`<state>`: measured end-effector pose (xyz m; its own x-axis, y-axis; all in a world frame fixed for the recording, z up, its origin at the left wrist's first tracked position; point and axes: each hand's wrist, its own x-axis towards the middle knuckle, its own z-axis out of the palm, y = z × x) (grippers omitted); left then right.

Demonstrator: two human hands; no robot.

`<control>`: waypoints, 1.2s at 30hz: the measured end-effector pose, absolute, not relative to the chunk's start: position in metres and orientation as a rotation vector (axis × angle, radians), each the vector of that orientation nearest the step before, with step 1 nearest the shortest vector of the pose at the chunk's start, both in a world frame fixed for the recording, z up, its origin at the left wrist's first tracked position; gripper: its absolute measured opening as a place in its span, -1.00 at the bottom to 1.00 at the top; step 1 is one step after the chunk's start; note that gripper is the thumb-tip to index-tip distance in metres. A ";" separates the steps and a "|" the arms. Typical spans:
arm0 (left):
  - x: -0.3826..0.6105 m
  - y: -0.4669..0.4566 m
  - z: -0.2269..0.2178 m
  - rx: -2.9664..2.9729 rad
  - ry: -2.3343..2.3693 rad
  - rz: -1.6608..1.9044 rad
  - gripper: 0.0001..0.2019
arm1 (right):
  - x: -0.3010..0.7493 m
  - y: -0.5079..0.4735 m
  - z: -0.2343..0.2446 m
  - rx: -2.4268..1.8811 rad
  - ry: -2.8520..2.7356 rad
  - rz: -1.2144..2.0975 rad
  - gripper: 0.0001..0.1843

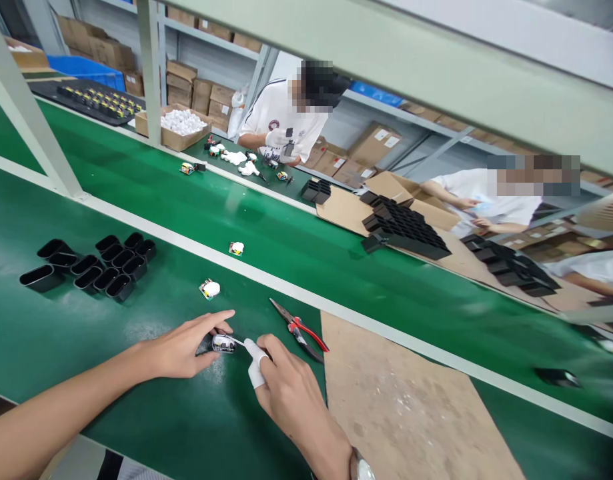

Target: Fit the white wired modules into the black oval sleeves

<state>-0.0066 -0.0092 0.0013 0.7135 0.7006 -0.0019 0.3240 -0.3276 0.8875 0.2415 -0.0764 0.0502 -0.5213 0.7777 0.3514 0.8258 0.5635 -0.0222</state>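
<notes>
My left hand (193, 342) holds a small black case (215, 344) down on the green bench between thumb and fingers. In the case's end facing me shows a circuit board (224, 344) with white material on it. White finger covers sit on the thumb and forefinger of my right hand (286, 373). Those fingertips pinch a thin pale piece (237, 341) that reaches to the case; I cannot tell whether it is a wire or a tool. Beyond my hands lies a loose circuit board (209, 289) with a white blob. Red-and-black long-nose pliers (297, 327) rest beside my right hand.
Several black oval cases (111, 267) stand at the left. A brown board (386, 393) covers the bench at right. Past a pale rail (186, 233), a green belt (286, 247) carries another circuit board (237, 249). Co-workers sit opposite, near stacked black cases (406, 227). A frame post (31, 107) rises at left.
</notes>
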 end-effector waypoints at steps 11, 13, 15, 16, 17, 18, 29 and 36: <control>-0.005 -0.008 0.002 1.924 0.779 0.444 -0.22 | 0.245 -0.074 0.043 -1.299 -2.461 -0.173 -0.75; -0.005 -0.008 0.001 1.927 0.781 0.446 -0.22 | 0.243 -0.074 0.043 -1.294 -2.454 -0.173 -0.74; -0.005 -0.008 0.000 1.935 0.777 0.458 -0.22 | 0.240 -0.072 0.043 -1.290 -2.455 -0.164 -0.74; -0.005 -0.008 -0.001 1.940 0.773 0.463 -0.22 | 0.239 -0.071 0.044 -1.287 -2.459 -0.154 -0.74; -0.005 -0.008 -0.002 1.946 0.770 0.468 -0.22 | 0.237 -0.070 0.044 -1.284 -2.469 -0.138 -0.74; -0.005 -0.008 -0.002 1.951 0.768 0.474 -0.22 | 0.236 -0.069 0.044 -1.282 -2.481 -0.120 -0.75; -0.006 -0.008 0.000 1.993 0.765 0.495 -0.36 | 0.243 -0.073 0.047 -1.312 -2.503 -0.005 -0.76; -0.007 -0.003 -0.003 2.180 0.531 0.656 -0.73 | 0.249 -0.069 0.062 -1.442 -2.364 0.475 -0.74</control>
